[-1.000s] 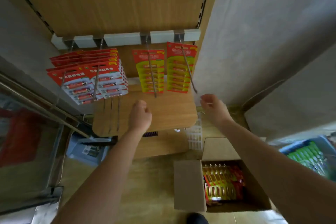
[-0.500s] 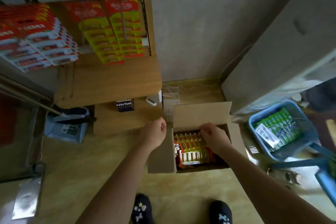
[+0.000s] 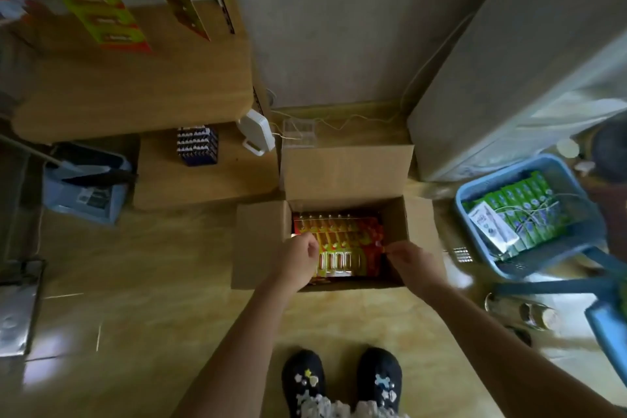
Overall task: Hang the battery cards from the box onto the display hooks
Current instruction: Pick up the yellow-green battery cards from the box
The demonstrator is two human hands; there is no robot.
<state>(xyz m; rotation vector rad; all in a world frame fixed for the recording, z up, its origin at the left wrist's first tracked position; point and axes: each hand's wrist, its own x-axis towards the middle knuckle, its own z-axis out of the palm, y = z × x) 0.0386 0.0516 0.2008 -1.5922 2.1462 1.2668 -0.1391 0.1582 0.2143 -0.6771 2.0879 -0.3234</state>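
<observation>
Both hands' grip (image 3: 349, 253) over battery cards (image 3: 342, 237)

We see dim, warm light with dark vignetted corners, glare on the glossy yellow tile floor (image 3: 64, 339), wide-angle bending at the edges, and motion blur on the blue plastic basket (image 3: 529, 261).

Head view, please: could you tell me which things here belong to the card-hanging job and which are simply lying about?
Part of the job:
- cardboard box, open on the floor
- battery cards inside it
- hung cards on the display, top left
- left hand and right hand, both at the cards

Lying about:
- blue basket of green packs
- white device
- dark battery pack
</observation>
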